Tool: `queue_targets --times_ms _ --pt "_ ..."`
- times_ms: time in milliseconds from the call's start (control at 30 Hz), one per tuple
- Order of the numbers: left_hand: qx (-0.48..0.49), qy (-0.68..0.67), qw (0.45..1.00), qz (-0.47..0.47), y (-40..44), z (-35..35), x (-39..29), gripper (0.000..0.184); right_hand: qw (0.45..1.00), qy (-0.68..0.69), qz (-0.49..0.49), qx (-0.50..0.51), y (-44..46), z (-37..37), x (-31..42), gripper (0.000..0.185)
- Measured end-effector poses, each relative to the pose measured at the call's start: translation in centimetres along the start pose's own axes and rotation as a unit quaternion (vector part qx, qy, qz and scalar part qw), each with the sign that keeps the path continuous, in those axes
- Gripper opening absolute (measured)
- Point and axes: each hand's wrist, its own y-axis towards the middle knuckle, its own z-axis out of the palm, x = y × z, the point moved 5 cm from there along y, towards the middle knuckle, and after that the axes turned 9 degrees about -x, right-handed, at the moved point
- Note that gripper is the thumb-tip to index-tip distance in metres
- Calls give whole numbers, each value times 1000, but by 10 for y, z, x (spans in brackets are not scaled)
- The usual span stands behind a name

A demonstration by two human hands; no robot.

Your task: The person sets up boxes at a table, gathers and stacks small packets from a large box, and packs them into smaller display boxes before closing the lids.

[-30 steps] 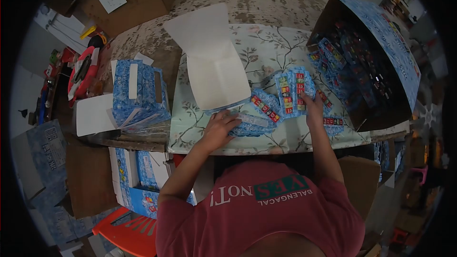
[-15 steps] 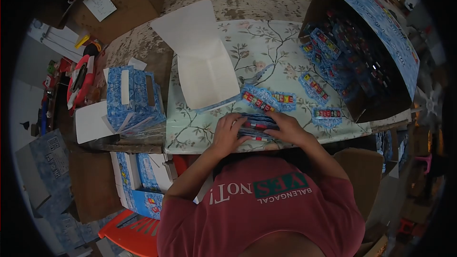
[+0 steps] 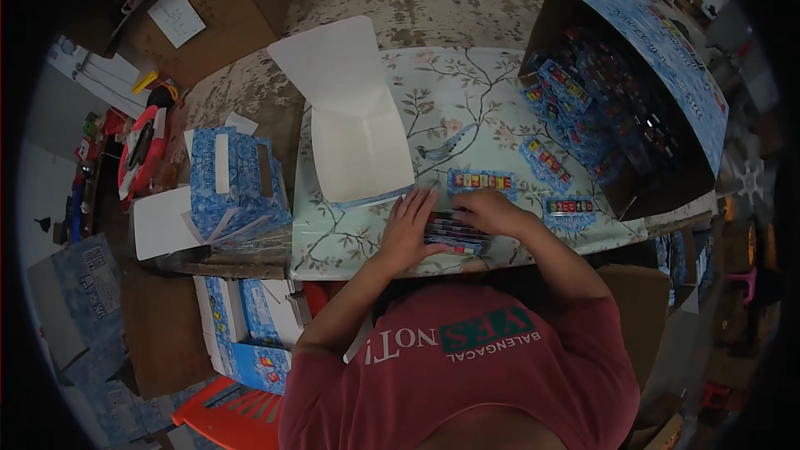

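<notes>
1. I see the left hand [image 3: 407, 229] cupping a stack of blue packs [image 3: 457, 238] by the table's [image 3: 333, 252] near edge, fingers grasping its left end.
2. The right hand [image 3: 492, 214] bends its fingers over its right end; I can't tell whether they pinch.
3. A loose pack [image 3: 482, 182] lies just beyond.

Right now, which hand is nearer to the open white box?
Left. The left hand is right by the near right corner of the open white box; the right hand is farther right, at the stacked packets.
</notes>
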Motion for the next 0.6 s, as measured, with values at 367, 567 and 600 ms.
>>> queue_targets --times_ms 367,567,600 --pt "-53 -60 991 -110 -20 9 8 87 988 -151 8 -37 -36 26 26 80" --pt "-66 -75 995 12 -2 -8 1 74 991 -105 46 -62 -12 18 11 69" --pt "-67 -51 996 -19 -7 -21 8 74 991 -84 51 -90 -10 10 6 68"
